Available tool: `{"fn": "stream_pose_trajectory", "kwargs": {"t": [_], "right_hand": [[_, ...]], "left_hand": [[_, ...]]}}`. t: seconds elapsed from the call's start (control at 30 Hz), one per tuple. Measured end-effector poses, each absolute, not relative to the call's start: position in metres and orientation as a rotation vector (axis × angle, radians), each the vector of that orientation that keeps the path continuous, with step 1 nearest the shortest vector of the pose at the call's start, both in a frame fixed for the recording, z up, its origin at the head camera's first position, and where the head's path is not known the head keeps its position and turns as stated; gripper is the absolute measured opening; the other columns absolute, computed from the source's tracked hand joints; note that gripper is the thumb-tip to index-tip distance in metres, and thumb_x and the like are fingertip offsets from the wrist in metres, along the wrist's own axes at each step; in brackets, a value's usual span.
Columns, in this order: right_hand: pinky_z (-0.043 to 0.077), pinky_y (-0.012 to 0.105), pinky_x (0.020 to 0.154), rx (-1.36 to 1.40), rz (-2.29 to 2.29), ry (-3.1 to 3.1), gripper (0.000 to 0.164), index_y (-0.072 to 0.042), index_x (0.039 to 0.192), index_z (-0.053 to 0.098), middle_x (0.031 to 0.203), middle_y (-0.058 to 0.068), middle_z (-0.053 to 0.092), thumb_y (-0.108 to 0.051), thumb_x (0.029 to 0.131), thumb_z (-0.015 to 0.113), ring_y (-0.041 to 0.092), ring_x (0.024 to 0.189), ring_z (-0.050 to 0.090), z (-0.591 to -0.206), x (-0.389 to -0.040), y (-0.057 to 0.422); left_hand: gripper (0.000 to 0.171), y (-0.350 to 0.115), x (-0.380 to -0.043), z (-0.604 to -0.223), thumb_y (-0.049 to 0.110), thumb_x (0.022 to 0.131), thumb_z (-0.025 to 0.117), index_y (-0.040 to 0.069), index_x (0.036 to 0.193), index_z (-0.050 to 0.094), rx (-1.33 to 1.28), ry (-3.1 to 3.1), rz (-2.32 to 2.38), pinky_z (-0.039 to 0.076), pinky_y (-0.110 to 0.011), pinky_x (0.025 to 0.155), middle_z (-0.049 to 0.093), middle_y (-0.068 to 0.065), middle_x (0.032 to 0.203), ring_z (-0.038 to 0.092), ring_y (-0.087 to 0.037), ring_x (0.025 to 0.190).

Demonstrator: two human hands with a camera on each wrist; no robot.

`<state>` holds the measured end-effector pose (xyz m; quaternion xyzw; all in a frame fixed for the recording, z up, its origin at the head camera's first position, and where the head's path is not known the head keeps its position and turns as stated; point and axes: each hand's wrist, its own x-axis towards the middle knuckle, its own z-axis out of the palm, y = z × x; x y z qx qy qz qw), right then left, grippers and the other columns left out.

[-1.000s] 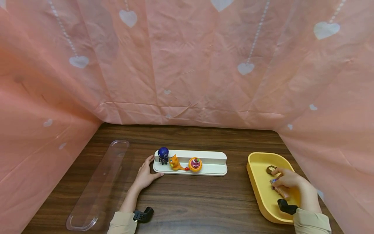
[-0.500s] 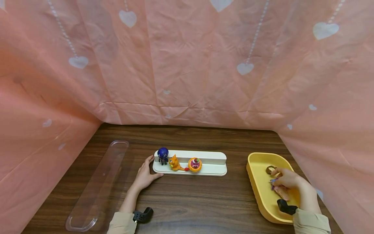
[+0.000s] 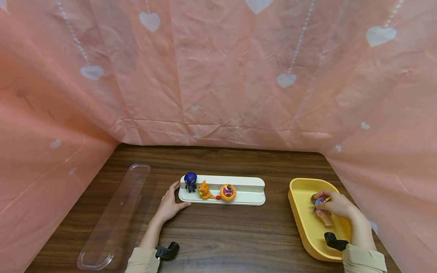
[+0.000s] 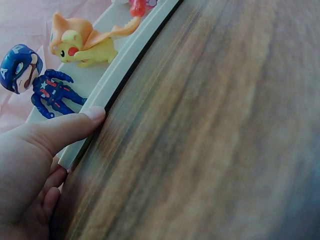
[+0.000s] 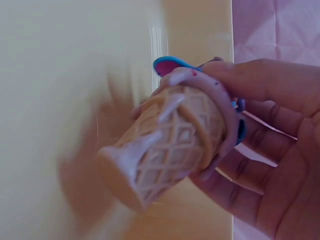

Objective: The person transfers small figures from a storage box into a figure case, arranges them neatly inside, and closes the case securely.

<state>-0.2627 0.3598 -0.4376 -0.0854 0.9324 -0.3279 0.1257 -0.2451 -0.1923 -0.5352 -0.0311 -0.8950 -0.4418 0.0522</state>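
1. R hand (image 3: pixel 336 204): fingers grasping the cone toy (image 5: pixel 175 140), pinched at its frosted end; rest of fingers bent behind.
2. Cone toy: waffle-patterned, lilac drip at rim, blue/magenta bit (image 5: pixel 172 66) on top. Tilted, flat base away from fingers. Within the yellow tray (image 3: pixel 308 227); can't tell if base touches tray floor.
3. Small brown item (image 3: pixel 313 197) in tray, mostly hid by R fingertips; ID unclear.
4. L hand (image 3: pixel 170 203): grasping L end of white stand (image 3: pixel 249 197), thumb on front edge, other fingers round the end/back.
5. On stand's lower step, L to R: blue-helmeted fig. (image 3: pixel 190 181), upright, nearest L hand; yellow fig. w/ orange hood (image 4: pixel 80 42) just beside, red-tipped tail pointing R; round orange-rimmed fig. (image 3: pixel 228 192) w/ magenta centre, by tail tip, contact unclear.
6. Wrists: blk device on each, L (image 3: pixel 167 251) & R (image 3: pixel 334 242); beige sleeves (image 3: pixel 363 258) rolled back.
7. Far L: long clr plastic piece (image 3: pixel 114 218) flat on dk wood table (image 3: pixel 218 231), well apart from stand.
8. Backdrop: pink cloth (image 3: pixel 218 76), wht hearts, on far side + both flanks.
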Motion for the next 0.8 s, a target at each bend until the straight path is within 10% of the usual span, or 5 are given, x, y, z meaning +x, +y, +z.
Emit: {"fn": "stream_pose_trajectory", "kwargs": {"t": [0.8], "right_hand": [[0.048,0.031,0.064,-0.245,-0.931,2.928,0.035,0.001,0.112,0.062,0.095,0.011,0.067,-0.028,0.093,0.068,0.023,0.084,0.062,-0.418,-0.261,0.351]], "left_hand": [[0.094,-0.191,-0.245,-0.536,0.025,0.077,0.084,-0.006,0.146,0.028,-0.088,-2.723,-1.303,0.022,-0.062,0.11,0.043,-0.027,0.146,0.032,-0.046,0.137]]}}
